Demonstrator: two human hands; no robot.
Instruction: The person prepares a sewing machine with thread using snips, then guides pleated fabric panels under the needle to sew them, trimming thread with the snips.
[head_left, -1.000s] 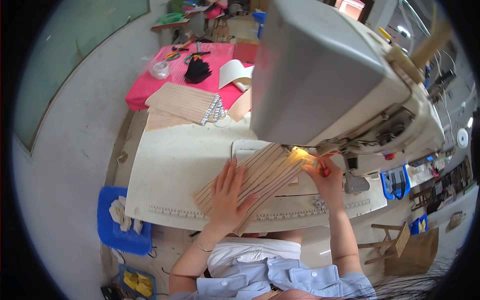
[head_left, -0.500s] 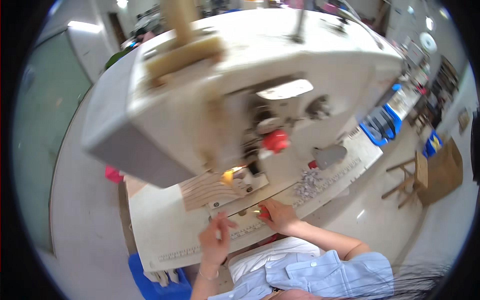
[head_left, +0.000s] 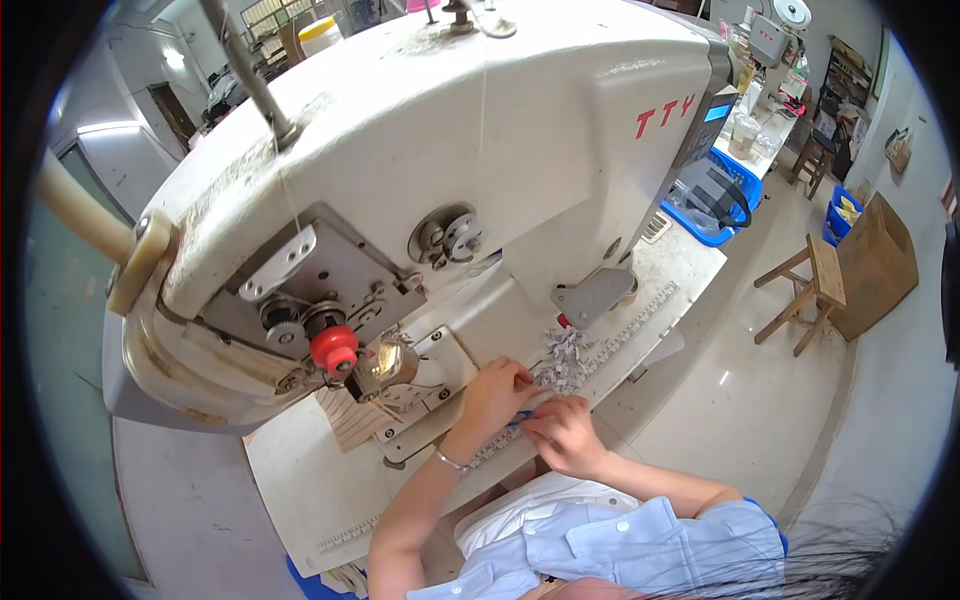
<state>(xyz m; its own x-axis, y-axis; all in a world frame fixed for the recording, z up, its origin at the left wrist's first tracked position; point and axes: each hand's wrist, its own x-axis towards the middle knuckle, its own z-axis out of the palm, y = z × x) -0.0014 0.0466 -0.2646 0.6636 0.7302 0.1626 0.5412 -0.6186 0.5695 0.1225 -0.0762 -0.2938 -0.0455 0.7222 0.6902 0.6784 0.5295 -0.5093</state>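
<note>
My left hand [head_left: 490, 399], with a bracelet at its wrist, is closed, thumb and fingertips bent together beside a heap of small white and grey pieces [head_left: 566, 362]. What its fingers hold, if anything, is hidden. Close by on the right, my right hand [head_left: 566, 437] is also closed, fingertips pressed together. A small blue item [head_left: 520, 417] shows between the two hands, at the right fingertips; its kind cannot be made out. Both hands are over the front of the sewing machine table [head_left: 300, 490], near its printed ruler strip.
A large white sewing machine [head_left: 540, 130] with a red knob [head_left: 334, 351] looms over the table. Striped fabric [head_left: 350, 417] lies left of its needle area. A grey lever plate [head_left: 594, 297] stands behind the heap. At right are a blue basket [head_left: 712, 238] and a wooden stool [head_left: 822, 268].
The view has swung, so the machine sits further left. My left hand has come right, up to the heap and close to my right hand. A blue item now shows between them.
</note>
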